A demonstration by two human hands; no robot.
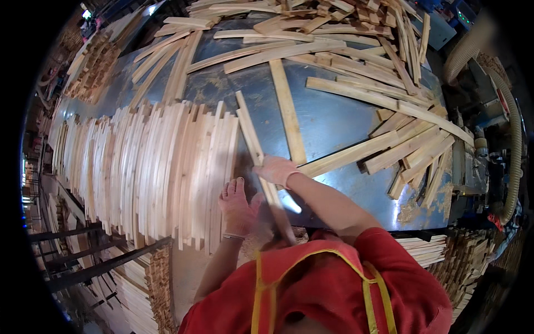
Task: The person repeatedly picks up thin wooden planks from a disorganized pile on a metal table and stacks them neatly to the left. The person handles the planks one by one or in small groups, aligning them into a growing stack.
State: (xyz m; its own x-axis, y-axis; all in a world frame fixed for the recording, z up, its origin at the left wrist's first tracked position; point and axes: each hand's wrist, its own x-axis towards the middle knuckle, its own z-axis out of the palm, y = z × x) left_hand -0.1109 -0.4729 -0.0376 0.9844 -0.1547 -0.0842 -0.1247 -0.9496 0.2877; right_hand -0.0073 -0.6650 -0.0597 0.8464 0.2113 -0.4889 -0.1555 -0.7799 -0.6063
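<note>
Long, narrow pale wooden strip [250,134] is slanting across the near-centre of the scene, far end just right of the row, near end pointing at the person's body. R hand [276,170] is holding it, fingers wrapping round its middle. L hand [236,209] is spreading wide w/ nothing in its grip, fingers pointing far, just beside the row's right end; can't tell if it's touching, bit blurred there.

Tight row of pale wooden strips [139,167] is filling the left side, pieces lying side by side w/ uneven ends. Grey-blue metal desk [336,122] is carrying most of this, shining in spots, w/ sawdust patches. A flat yellowish board [287,111] is lying btwn the held strip & the stuff on the right. Jumbled heap of wooden pieces [411,150] is spreading over the right side; more loose wooden pieces [289,25] are piling up on the far side, some crossing. Ribbed beige hose [515,145] is curving down at far right. Red top w/ yellow trim [322,267] is covering the person's torso, nr side.
</note>
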